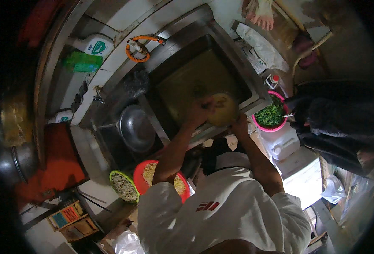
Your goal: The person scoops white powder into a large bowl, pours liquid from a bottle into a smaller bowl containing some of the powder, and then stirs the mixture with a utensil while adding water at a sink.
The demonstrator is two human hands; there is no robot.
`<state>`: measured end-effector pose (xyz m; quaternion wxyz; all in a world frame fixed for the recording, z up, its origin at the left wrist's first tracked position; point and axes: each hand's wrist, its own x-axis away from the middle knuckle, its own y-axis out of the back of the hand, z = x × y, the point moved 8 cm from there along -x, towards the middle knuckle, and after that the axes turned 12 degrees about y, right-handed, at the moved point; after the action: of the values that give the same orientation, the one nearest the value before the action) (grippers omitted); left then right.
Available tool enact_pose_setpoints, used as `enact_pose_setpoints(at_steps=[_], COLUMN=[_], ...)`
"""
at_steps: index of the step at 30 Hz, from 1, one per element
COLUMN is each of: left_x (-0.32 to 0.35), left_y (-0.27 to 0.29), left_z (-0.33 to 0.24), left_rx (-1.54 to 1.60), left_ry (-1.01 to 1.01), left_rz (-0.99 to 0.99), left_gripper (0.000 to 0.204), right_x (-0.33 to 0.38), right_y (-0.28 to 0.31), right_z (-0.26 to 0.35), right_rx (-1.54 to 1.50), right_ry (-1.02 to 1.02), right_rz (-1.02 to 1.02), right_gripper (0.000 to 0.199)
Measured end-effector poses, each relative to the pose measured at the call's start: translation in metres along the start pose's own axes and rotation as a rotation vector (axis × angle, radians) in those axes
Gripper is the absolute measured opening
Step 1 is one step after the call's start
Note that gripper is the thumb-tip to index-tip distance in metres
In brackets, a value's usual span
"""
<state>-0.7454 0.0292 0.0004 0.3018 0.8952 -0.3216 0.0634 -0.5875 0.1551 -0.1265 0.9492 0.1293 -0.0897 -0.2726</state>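
A round yellowish bowl point(226, 114) is held tilted at the near edge of the large sink basin point(159, 78), which has murky water in it. My right hand point(239, 124) grips the bowl's right rim, with the fingers partly hidden. My left hand point(203, 111) is at the bowl's left side, its fingers reaching over the rim. Dim light and blur hide whether those fingers hold anything. A few small dark bits show inside the bowl.
Left of the water, a metal bowl point(137, 129) sits in the smaller basin. A red basin point(143, 171) of pale shreds and a green basket point(118, 186) of chopped pieces stand nearer. A pink basket point(271, 125) of leafy greens is on the right. An orange hose point(129, 54) hangs beyond.
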Motion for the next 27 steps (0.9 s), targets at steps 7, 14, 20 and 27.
enact_pose_setpoints(at_steps=[7,14,20,27], left_x=[-0.014,-0.048,-0.053,-0.03], left_y=[0.035,0.04,0.082,0.123], left_z=[-0.01,0.036,0.024,0.002], left_rx=[0.147,0.368,0.089,0.151], left_ry=[0.338,0.056,-0.234,0.074], left_rz=[0.102,0.121,0.098,0.068], left_gripper=[0.017,0.016,0.013,0.015], right_x=[-0.001,-0.026,-0.043,-0.042], right_y=[0.0,-0.021,-0.027,-0.013], right_z=[0.022,0.022,0.005,0.075], right_rx=[-0.248,0.542,0.108,0.01], right_ry=[-0.204,0.299,0.066,-0.082], right_rz=[-0.11,0.002,-0.065,0.035], right_gripper=[0.033,0.033,0.03,0.031])
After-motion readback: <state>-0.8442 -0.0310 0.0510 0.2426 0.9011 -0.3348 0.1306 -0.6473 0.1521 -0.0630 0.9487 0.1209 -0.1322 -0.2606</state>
